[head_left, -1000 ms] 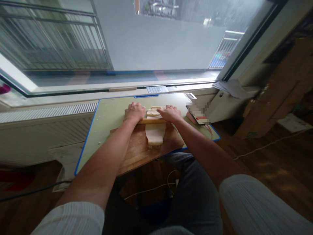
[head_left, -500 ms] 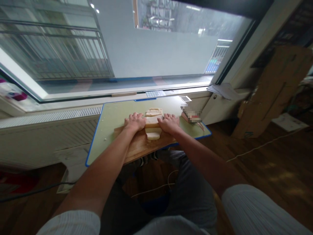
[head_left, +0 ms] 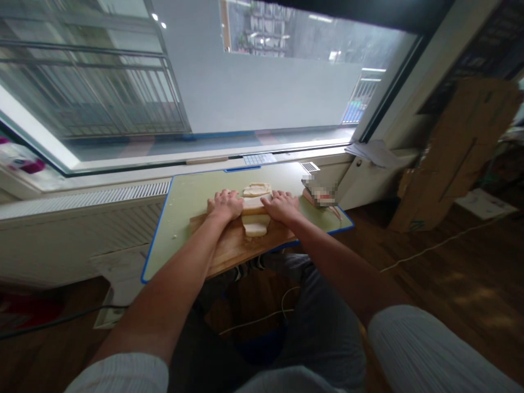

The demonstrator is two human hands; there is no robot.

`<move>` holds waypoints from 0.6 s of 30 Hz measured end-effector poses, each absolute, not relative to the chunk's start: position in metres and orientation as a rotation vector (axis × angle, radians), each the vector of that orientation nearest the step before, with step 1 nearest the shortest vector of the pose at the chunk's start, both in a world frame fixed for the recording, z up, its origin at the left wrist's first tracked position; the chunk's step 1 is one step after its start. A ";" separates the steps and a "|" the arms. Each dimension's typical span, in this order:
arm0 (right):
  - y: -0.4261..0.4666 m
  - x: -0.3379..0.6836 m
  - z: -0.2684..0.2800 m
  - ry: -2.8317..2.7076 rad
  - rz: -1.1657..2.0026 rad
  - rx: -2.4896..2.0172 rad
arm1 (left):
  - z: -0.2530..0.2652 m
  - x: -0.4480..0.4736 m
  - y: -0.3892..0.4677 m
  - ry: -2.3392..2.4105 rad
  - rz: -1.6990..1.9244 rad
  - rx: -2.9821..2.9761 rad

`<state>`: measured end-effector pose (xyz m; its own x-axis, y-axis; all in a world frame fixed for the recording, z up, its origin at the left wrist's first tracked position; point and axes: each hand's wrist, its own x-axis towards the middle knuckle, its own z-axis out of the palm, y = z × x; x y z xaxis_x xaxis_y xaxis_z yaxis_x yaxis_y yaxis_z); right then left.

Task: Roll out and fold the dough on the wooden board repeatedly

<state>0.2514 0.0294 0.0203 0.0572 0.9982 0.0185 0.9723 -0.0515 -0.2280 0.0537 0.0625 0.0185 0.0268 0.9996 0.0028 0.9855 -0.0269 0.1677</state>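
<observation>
My left hand (head_left: 225, 205) and my right hand (head_left: 281, 206) press down on the two ends of a pale rolling pin (head_left: 254, 206), fingers curled over it. Beneath the pin, pale dough (head_left: 256, 227) sticks out on my side. Beyond the pin lies a second visible part of dough (head_left: 257, 189) with an uneven edge; whether the two join under the pin is hidden. The dough's near end rests on a wooden board (head_left: 233, 245), which my forearms partly cover.
A green folding table (head_left: 180, 202) with a blue rim carries the board. To the right lies a partly blurred-out item (head_left: 321, 194). Behind stand a windowsill (head_left: 164, 166) and a radiator (head_left: 61, 240). A cardboard sheet (head_left: 454, 158) leans at the right; a cable (head_left: 429, 248) crosses the floor.
The view has shifted very slightly. Both hands keep their hold on the rolling pin, and the dough looks much the same.
</observation>
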 end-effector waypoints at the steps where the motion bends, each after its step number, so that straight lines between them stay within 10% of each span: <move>1: 0.036 0.252 0.021 -2.023 0.248 -2.148 | 0.018 0.054 0.068 2.105 0.197 2.164; 18: 0.125 0.256 0.018 -1.916 0.288 -2.163 | 0.025 0.060 0.132 2.144 0.333 2.167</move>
<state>0.2561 0.1252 0.0181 0.1221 0.9925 0.0097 0.9458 -0.1134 -0.3043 0.0602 0.1322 0.0254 0.0001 0.9949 0.1009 0.9787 -0.0208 0.2042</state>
